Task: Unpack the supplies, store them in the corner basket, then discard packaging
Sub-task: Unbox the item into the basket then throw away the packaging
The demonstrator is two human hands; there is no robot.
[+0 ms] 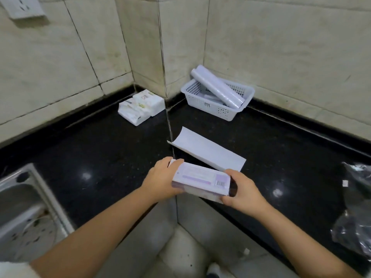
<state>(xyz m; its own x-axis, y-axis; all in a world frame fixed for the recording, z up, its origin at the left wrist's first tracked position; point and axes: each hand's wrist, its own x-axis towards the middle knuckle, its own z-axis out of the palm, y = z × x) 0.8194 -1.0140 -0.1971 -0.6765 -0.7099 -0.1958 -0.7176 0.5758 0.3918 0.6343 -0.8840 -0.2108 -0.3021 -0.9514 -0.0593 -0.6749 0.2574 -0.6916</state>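
Observation:
A long pale purple box [200,179] with a barcode label hangs just above the counter's front edge, held at both ends. My left hand [163,177] grips its left end and my right hand [244,192] grips its right end. Behind the box a curled white cardboard sheet [206,151] lies on the black counter. Farther back, a white perforated basket [212,106] stands in the wall corner. A white roll of plastic bags [216,86] leans across the basket, and other items under it are hard to make out.
Two white tissue packs [140,106] lie against the left wall. A steel sink [26,209] is at the left edge. A crumpled black plastic bag [355,207] sits at the right edge. A wall socket [22,6] is at top left.

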